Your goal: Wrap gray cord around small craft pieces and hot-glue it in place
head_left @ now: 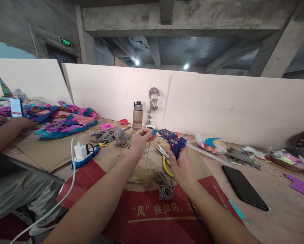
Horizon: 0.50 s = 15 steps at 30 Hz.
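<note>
My left hand (141, 144) pinches a small blue piece (154, 131), with a grey cord (147, 157) hanging below it. The cord runs down to a loose coil (164, 184) on the cardboard. My right hand (181, 162) is wrapped round the handle of a blue glue gun (176, 142), whose nozzle points left at the blue piece, close to it. A clear glue stick (208, 154) juts from the gun's rear. Scissors with yellow handles (167, 166) lie beneath the gun.
A bottle (137, 115) and a grey hanging ornament (154, 96) stand at the white board. Grey yarn (120, 134) and a white charger (80, 151) are left; a black phone (244, 187) lies right. Another person's arm (6, 134) rests far left.
</note>
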Tool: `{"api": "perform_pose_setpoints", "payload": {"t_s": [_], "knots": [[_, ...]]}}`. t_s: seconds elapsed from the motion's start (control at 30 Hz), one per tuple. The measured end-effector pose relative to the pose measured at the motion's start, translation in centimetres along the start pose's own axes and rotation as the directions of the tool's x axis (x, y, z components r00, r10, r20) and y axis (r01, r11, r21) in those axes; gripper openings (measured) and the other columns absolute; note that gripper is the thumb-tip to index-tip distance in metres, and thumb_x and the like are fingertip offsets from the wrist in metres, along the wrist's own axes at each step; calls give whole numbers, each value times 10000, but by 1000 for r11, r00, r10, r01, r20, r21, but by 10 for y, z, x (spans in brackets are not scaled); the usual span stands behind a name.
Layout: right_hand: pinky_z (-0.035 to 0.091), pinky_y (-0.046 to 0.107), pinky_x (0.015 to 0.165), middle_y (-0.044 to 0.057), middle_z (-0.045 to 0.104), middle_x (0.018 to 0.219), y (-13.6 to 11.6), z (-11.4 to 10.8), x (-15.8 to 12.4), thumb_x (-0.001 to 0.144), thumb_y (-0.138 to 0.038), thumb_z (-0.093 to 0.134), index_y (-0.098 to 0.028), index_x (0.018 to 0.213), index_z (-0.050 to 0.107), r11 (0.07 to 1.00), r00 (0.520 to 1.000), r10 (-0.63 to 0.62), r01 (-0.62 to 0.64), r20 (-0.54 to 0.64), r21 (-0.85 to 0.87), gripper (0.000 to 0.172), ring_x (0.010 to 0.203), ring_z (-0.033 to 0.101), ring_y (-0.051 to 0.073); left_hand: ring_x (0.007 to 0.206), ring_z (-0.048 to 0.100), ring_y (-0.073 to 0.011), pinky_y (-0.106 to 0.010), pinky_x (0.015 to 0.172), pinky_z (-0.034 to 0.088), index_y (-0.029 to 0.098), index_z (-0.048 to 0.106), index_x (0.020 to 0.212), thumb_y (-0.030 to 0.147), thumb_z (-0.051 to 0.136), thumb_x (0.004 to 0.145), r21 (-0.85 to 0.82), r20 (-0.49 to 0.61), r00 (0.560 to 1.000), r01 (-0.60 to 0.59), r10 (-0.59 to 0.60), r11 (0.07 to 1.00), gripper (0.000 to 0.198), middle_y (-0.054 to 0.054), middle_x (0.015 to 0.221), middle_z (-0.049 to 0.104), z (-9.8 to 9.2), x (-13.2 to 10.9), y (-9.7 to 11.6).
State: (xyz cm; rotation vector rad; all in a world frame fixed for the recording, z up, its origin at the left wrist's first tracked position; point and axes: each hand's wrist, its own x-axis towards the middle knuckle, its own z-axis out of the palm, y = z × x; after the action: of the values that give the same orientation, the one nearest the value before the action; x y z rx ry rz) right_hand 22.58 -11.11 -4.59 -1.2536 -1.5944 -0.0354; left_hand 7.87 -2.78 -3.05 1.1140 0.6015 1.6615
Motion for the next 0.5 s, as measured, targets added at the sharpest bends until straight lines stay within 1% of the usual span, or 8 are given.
{"api": "perform_pose_setpoints", "payload": {"t_s": [0.1, 0.17, 0.4, 0.5], "knots": [[495, 396, 688, 130, 647, 889, -2, 0, -1, 886, -427, 416, -157, 1062, 486, 1000, 999, 15, -15, 29, -3, 329, 795, 623, 267, 682, 662, -163, -312, 711, 518, 143, 634, 707, 317, 770, 610, 7, -6, 1000, 7, -7, 1000, 241, -21, 677, 660, 1, 0, 1], [488, 390, 674, 133, 651, 866, -3, 1, -2, 887, -437, 406, -145, 1074, 487, 999, 999, 31, -31, 38, -8, 356, 785, 623, 269, 671, 658, -161, -312, 705, 519, 143, 636, 705, 315, 770, 608, 19, -8, 1000, 10, -10, 1000, 239, -23, 686, 661, 2, 0, 0], [476, 406, 774, 155, 641, 987, -2, 5, -4, 882, -397, 422, -135, 1106, 478, 999, 999, 21, -22, 39, 37, 348, 892, 608, 264, 680, 657, -155, -313, 714, 516, 131, 642, 718, 322, 744, 645, 49, 20, 1000, -6, 5, 999, 229, -29, 721, 663, 1, 0, -4], [475, 410, 758, 149, 638, 966, -1, 2, -3, 880, -398, 433, -148, 1106, 475, 997, 999, 25, -28, 45, 68, 340, 892, 602, 272, 674, 659, -158, -309, 705, 513, 125, 635, 720, 324, 749, 636, 47, 17, 1000, 2, -3, 999, 244, -29, 703, 657, 1, -1, -3]]}}
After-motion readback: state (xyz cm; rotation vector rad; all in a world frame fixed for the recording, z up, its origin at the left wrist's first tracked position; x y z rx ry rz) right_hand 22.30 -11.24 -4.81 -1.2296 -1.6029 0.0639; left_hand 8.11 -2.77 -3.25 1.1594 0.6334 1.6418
